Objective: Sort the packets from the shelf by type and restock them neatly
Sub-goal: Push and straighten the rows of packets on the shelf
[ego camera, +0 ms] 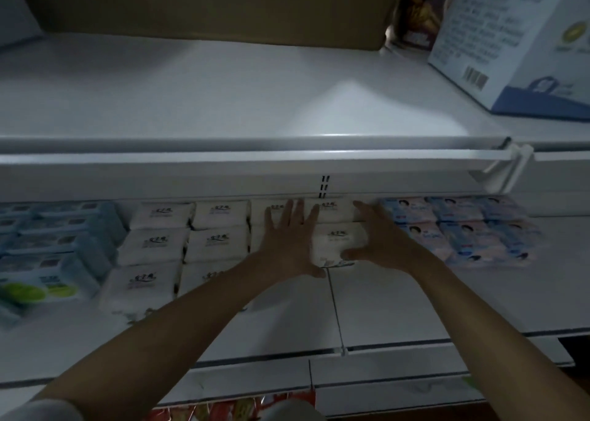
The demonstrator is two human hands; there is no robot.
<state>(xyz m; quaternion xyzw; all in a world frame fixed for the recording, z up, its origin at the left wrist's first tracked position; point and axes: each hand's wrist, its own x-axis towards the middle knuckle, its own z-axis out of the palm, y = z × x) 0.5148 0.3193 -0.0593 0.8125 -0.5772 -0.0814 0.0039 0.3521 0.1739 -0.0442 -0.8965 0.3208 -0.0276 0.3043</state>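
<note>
White tissue packets [153,245] lie in rows on the middle shelf [415,293]. My left hand [287,242] lies flat with straight spread fingers on the white packets in the third column. My right hand [380,238] curls round the right side of a white packet [338,238] at the right end of the rows, thumb at its front edge. Blue packets [54,245] are stacked at the left. Pink and blue packets [463,229] sit at the right.
The upper shelf [223,95] carries a brown cardboard box [207,2] at the back and a blue and white carton [517,37] at the right. Red packaging [230,409] shows on the shelf below.
</note>
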